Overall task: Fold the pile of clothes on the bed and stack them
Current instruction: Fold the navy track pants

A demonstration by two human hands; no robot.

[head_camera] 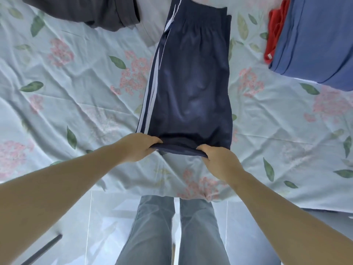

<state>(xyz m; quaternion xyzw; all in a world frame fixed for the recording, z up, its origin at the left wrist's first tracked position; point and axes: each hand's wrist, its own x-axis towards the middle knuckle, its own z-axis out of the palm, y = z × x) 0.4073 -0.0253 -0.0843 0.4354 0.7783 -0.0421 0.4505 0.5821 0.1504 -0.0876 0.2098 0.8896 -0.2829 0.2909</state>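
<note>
Navy shorts (191,83) with white side stripes lie lengthwise on the bed, folded in half, waistband at the far end. My left hand (137,148) grips the near hem at its left corner. My right hand (219,161) grips the same hem at its right side. Both hands lift the hem slightly off the sheet. At the far right sits a stack of folded blue clothes (317,41) with a red garment (276,29) beside it. A dark grey garment (91,10) lies unfolded at the far left.
The bed carries a pale green sheet (76,96) with pink flowers and green leaves. Its near edge runs just in front of my legs in light blue trousers (172,232). A light tiled floor shows below.
</note>
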